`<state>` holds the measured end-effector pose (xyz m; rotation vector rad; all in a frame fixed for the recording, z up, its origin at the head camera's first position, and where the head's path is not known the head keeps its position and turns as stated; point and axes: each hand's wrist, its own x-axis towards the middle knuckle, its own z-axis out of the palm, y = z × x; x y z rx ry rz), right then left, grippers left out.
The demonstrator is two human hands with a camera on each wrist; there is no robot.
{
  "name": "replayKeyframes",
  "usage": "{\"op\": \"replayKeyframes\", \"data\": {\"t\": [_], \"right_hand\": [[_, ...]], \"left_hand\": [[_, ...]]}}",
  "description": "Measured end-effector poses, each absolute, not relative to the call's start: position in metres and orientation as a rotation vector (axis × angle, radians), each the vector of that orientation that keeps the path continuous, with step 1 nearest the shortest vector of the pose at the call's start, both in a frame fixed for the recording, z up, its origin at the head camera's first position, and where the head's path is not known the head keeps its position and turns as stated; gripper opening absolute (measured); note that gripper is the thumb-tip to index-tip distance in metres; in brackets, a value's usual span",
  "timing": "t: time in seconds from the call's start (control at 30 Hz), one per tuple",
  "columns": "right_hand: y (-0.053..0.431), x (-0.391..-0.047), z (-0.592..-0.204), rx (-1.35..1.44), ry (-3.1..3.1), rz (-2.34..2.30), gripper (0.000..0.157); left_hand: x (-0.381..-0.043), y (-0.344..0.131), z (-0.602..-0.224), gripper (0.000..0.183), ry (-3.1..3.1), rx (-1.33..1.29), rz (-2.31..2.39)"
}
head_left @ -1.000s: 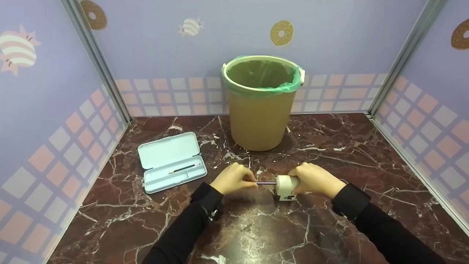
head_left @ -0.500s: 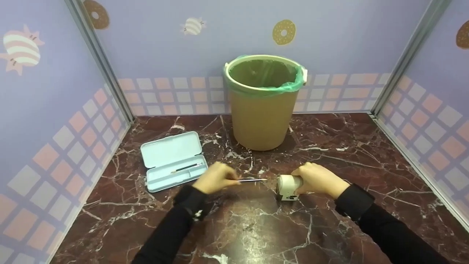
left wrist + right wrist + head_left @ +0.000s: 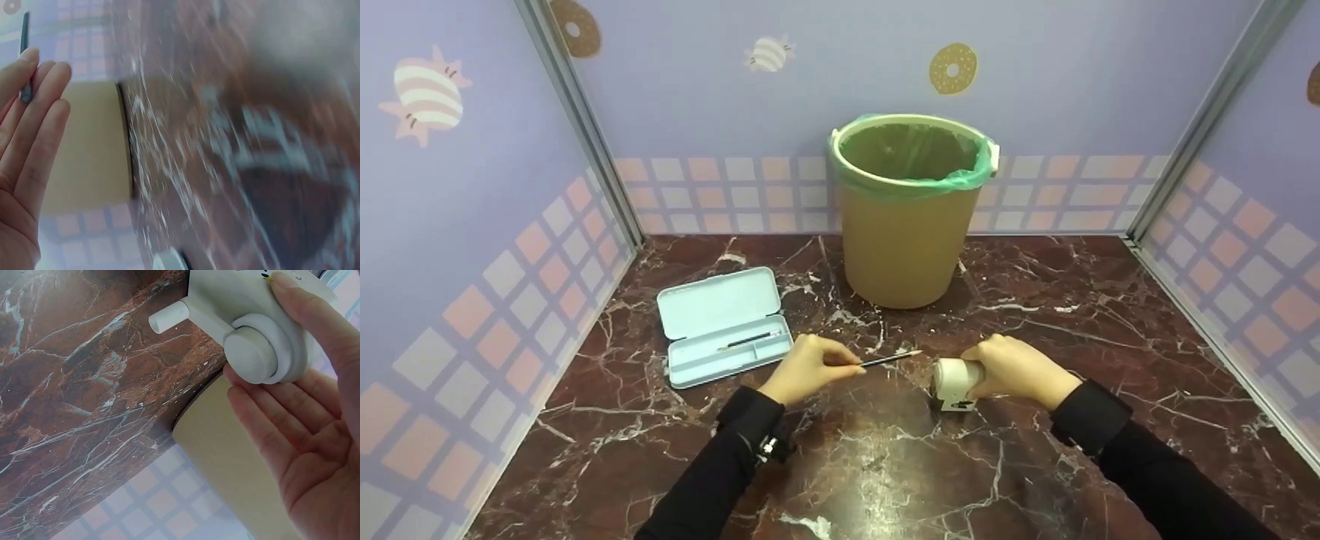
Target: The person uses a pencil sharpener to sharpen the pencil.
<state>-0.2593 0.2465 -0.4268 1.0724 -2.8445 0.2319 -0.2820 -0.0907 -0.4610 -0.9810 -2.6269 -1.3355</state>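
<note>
Hands apart, I'm pinching the pencil [image 3: 889, 359] in my left hand [image 3: 812, 369], its length slanting right and away, near the sharpener [image 3: 953, 384] my right hand [image 3: 1015, 370] is gripping.

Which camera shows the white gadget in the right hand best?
The right wrist view: it shows the white gadget close up, with its round knob and peg. The head view shows it smaller, partly covered by the right hand. In the left wrist view I can't make it out.
</note>
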Motion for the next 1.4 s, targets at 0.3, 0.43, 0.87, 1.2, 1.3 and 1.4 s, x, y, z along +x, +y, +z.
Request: {"op": "replayKeyframes", "data": {"t": [0.3, 0.43, 0.87, 1.2, 1.3, 1.4], "right_hand": [[0.245, -0.260, -0.427, 1.064, -2.849, 0.228, 0.032], [0.246, -0.260, -0.428, 1.051, -2.854, 0.239, 0.032], [0.245, -0.260, -0.430, 1.051, -2.841, 0.241, 0.028], [0.246, -0.257, -0.432, 1.001, -2.884, 0.322, 0.027], [0.246, -0.256, -0.432, 0.960, -2.901, 0.342, 0.028], [0.247, -0.255, -0.435, 0.945, -2.891, 0.334, 0.030]], "left_hand": [[-0.269, -0.054, -0.459, 0.018, -2.475, -0.738, -1.770], [-0.264, -0.038, -0.459, 0.020, -2.436, -0.683, -1.855], [-0.259, 0.003, -0.454, 0.024, -2.180, -0.667, -2.218], [-0.257, 0.018, -0.453, 0.023, -1.945, -0.607, -2.487], [-0.255, 0.020, -0.454, 0.024, -1.915, -0.588, -2.524], [-0.255, 0.023, -0.455, 0.024, -1.894, -0.588, -2.553]]}}
